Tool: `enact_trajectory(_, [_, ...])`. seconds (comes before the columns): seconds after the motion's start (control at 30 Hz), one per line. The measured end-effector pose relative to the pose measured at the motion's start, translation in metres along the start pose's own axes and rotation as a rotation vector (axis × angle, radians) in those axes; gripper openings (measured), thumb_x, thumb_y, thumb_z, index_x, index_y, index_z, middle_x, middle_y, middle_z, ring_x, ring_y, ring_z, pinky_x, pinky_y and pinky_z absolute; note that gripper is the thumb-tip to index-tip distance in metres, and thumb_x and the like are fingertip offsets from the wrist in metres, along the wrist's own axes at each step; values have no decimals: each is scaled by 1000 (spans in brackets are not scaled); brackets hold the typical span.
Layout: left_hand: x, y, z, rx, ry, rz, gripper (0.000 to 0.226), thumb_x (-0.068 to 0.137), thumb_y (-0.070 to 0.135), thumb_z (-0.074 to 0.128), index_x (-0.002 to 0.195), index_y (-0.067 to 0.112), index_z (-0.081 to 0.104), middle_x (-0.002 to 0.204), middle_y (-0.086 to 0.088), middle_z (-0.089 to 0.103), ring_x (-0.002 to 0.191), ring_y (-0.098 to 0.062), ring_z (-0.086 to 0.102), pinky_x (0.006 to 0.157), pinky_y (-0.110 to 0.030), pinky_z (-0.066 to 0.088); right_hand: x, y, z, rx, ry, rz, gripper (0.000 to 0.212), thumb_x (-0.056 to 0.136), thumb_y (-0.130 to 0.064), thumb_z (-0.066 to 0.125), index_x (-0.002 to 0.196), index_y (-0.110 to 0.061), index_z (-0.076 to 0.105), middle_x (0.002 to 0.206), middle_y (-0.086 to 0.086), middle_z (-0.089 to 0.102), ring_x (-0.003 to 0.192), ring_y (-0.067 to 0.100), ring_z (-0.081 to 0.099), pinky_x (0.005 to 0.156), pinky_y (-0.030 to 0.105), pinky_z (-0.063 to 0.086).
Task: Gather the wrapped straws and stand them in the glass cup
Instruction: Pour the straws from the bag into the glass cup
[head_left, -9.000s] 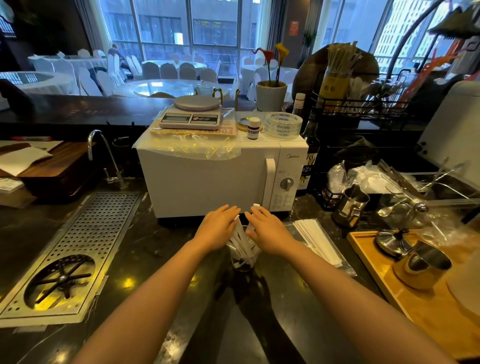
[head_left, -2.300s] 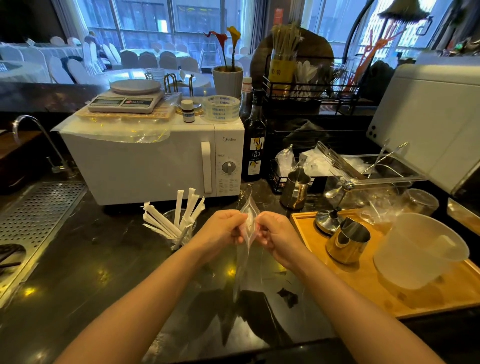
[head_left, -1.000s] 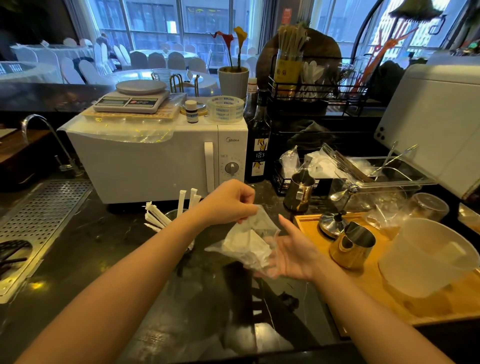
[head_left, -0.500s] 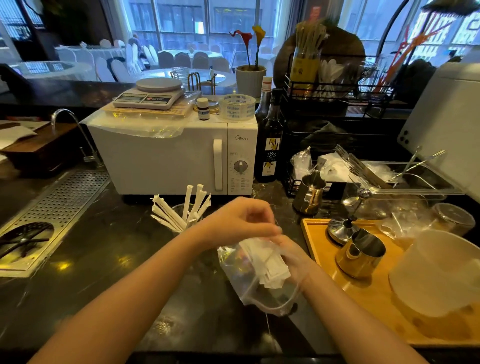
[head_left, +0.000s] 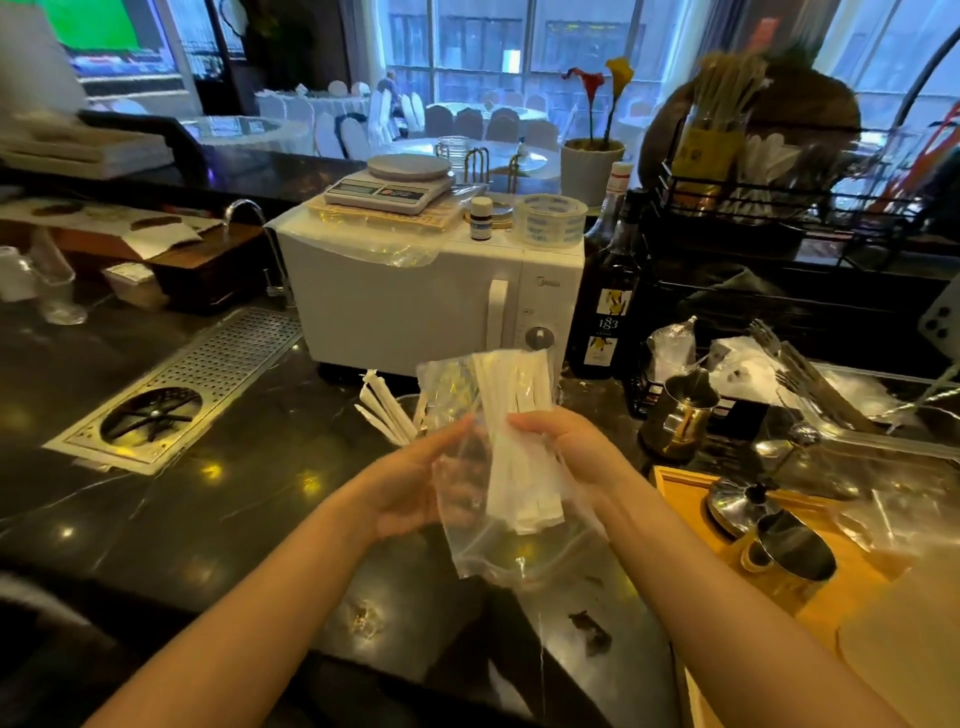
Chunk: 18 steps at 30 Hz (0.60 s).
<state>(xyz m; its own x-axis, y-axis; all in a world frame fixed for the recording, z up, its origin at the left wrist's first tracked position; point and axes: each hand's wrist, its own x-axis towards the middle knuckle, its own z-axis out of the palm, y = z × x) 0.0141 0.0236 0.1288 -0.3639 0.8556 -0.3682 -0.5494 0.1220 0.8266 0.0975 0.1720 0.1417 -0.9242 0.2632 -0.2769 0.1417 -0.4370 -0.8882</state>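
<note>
A clear plastic bag (head_left: 498, 551) hangs upright between both hands over the dark counter. Inside it is a bundle of white wrapped straws (head_left: 517, 441), their tops sticking out of the bag's mouth. My left hand (head_left: 410, 483) grips the bag's left side. My right hand (head_left: 566, 441) pinches the straw bundle through the bag on its right side. Behind the bag, several wrapped straws (head_left: 382, 408) fan out of the glass cup (head_left: 410, 402); the bag hides most of the cup.
A white microwave (head_left: 431, 301) stands behind the cup with a scale and a tape roll on top. A dark bottle (head_left: 605, 291) is to its right. A wooden tray (head_left: 810, 582) with metal jugs lies at the right, a metal drain grate (head_left: 192, 379) at the left.
The bag with the straws has been turned upright and raised between both hands; earlier it hung crumpled and low. The view has shifted left.
</note>
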Motion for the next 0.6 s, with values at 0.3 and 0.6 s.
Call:
enact_trajectory(0.3, [10,63,-21,346,101,177,29,78,15,63,104,25,54,109,-5,64,102,-24,64,87,-39,54,59,-29,42,-79,-79,-151,31,88,-2,49,116,-15,51,93,3,62,82,17,63,62,29,56])
enact_trajectory(0.6, [44,133,-68,552,137,428,43,78,2,63,101,37,54,97,2,70,87,-13,70,67,-26,58,126,-64,73,-207,5,-332,30,87,-6,54,114,-19,49,108,10,61,98,25,62,79,39,55])
